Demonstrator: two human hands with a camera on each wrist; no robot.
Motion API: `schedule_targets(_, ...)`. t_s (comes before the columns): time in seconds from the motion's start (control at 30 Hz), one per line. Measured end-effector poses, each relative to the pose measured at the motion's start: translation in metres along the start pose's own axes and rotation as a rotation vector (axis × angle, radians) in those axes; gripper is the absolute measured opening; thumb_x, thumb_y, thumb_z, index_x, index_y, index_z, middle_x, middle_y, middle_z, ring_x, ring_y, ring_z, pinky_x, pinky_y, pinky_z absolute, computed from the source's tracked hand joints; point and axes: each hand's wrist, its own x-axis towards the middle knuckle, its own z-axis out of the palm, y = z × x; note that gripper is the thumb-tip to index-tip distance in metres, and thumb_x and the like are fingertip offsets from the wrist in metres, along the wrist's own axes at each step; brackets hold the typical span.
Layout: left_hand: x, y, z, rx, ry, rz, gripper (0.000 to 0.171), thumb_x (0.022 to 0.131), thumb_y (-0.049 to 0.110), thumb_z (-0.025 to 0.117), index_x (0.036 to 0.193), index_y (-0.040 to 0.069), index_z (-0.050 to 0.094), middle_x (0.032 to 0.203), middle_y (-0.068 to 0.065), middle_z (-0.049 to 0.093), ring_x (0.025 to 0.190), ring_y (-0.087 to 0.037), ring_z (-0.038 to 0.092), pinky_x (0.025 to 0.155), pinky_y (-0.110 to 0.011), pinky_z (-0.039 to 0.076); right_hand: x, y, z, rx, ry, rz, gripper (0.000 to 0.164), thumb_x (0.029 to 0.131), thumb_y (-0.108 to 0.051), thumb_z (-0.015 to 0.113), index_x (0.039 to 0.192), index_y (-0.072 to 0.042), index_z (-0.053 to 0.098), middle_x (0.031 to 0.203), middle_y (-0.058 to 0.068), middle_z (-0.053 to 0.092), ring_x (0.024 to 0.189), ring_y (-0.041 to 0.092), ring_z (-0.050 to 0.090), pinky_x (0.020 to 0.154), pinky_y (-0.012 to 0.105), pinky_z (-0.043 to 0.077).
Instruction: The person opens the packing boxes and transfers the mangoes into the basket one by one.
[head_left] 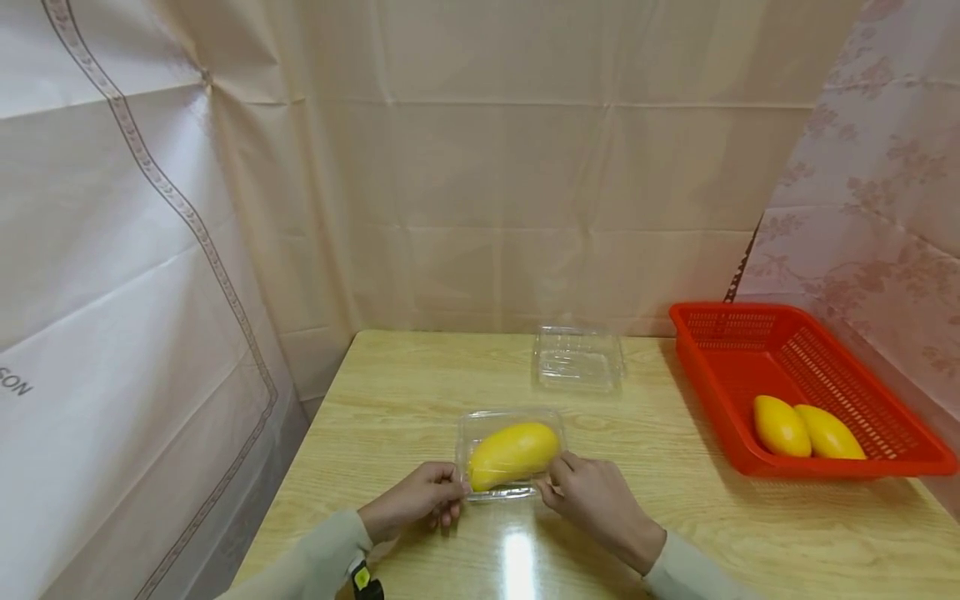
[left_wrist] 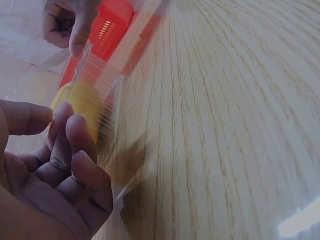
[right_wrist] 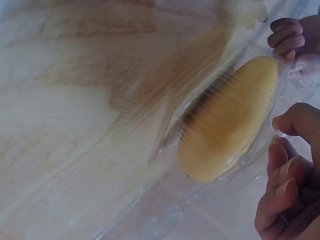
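Observation:
A yellow mango point(head_left: 513, 454) lies inside a clear plastic box point(head_left: 501, 495) on the table in front of me. With thumb and finger, my left hand point(head_left: 418, 498) pinches the box's rim at the near left corner. My right hand point(head_left: 596, 500) pinches the rim near the right front corner. In the left wrist view, the ribbed side of the box stands between the left hand point(left_wrist: 60, 170) and the mango point(left_wrist: 87, 107). The right wrist view has the mango point(right_wrist: 230, 122) behind the clear wall, beside the right hand point(right_wrist: 295, 175).
Another clear plastic box point(head_left: 577, 362) sits near the table's back edge. At the right, a red plastic basket point(head_left: 708, 400) contains two yellow mangoes point(head_left: 782, 427). Fabric sheets point(head_left: 487, 167) hang behind the table point(head_left: 405, 375) and on both sides.

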Motion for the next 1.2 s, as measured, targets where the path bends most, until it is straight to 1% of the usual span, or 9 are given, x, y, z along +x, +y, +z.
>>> schedule_targets(0.07,0.000,0.000,0.000,0.001,0.002,-0.005,0.021,0.103,0.020,0.061,0.088,0.007,0.058,0.076,-0.004,0.063,0.062,-0.013,0.056,0.053,-0.025,0.041,0.000,0.001,-0.002,0.045,-0.025,0.018,0.026,0.082,-0.021,0.080,0.072,-0.013,0.058,0.067,-0.008,0.054,0.049,-0.001,0.041,0.042,0.015,0.034)
schedule_targets(0.13,-0.001,0.001,0.000,0.002,0.002,-0.010,0.021,0.104,0.021,0.061,0.087,0.008,0.058,0.076,-0.004,0.063,0.062,-0.013,0.056,0.054,-0.025,0.041,0.000,0.001,-0.003,0.082,-0.051,0.039,0.027,0.074,-0.017,0.085,0.072,-0.014,0.059,0.068,-0.009,0.055,0.052,-0.003,0.040,0.044,0.013,0.035)
schedule_targets(0.2,-0.001,0.001,0.000,0.008,0.001,-0.012,0.022,0.104,0.021,0.061,0.087,0.008,0.057,0.076,-0.004,0.063,0.062,-0.013,0.056,0.054,-0.025,0.041,0.001,0.002,-0.004,0.123,-0.079,0.067,0.027,0.074,-0.015,0.086,0.072,-0.015,0.059,0.068,-0.010,0.054,0.054,-0.005,0.040,0.047,0.011,0.035)
schedule_targets(0.33,0.000,0.001,-0.001,0.021,-0.004,-0.008,0.023,0.104,0.022,0.061,0.087,0.008,0.057,0.076,-0.003,0.064,0.062,-0.013,0.056,0.054,-0.026,0.041,0.003,0.003,-0.008,0.217,-0.150,0.135,0.026,0.079,-0.014,0.084,0.072,-0.017,0.059,0.069,-0.012,0.054,0.058,-0.007,0.039,0.049,0.009,0.036)
schedule_targets(0.43,0.000,0.001,-0.001,0.029,-0.009,0.003,0.024,0.104,0.023,0.062,0.087,0.007,0.057,0.077,-0.003,0.064,0.063,-0.013,0.056,0.055,-0.026,0.042,0.008,0.005,-0.013,0.284,-0.171,0.204,0.028,0.081,-0.013,0.084,0.071,-0.018,0.057,0.067,-0.011,0.052,0.057,-0.006,0.038,0.048,0.010,0.035)
schedule_targets(0.6,0.001,0.001,0.000,0.036,-0.003,0.013,0.024,0.104,0.024,0.062,0.088,0.007,0.057,0.077,-0.003,0.064,0.064,-0.014,0.057,0.056,-0.026,0.042,0.020,0.010,-0.021,0.331,-0.141,0.260,0.030,0.080,-0.010,0.085,0.072,-0.018,0.056,0.064,-0.008,0.049,0.056,-0.004,0.039,0.047,0.013,0.036)
schedule_targets(0.77,0.001,0.000,0.000,0.036,0.014,0.001,0.024,0.103,0.024,0.063,0.088,0.007,0.058,0.076,-0.004,0.064,0.063,-0.014,0.057,0.055,-0.026,0.042,0.019,0.013,-0.021,0.328,-0.116,0.242,0.030,0.080,-0.014,0.087,0.075,-0.017,0.058,0.067,-0.009,0.050,0.058,-0.005,0.040,0.049,0.013,0.037)
schedule_targets(1.0,0.002,0.000,-0.002,0.037,0.021,-0.014,0.024,0.103,0.025,0.062,0.087,0.007,0.058,0.076,-0.004,0.064,0.062,-0.013,0.056,0.054,-0.025,0.042,0.015,0.018,-0.022,0.283,-0.033,0.203,0.030,0.077,-0.020,0.092,0.080,-0.018,0.062,0.073,-0.010,0.050,0.059,-0.005,0.038,0.049,0.011,0.032)
schedule_targets(1.2,0.001,-0.002,-0.001,0.027,0.030,-0.016,0.025,0.104,0.025,0.062,0.087,0.007,0.058,0.076,-0.004,0.064,0.061,-0.013,0.057,0.054,-0.025,0.042,0.021,0.028,-0.029,0.313,0.025,0.212,0.025,0.078,-0.019,0.090,0.085,-0.017,0.066,0.080,-0.006,0.053,0.061,0.003,0.045,0.054,0.011,0.039)
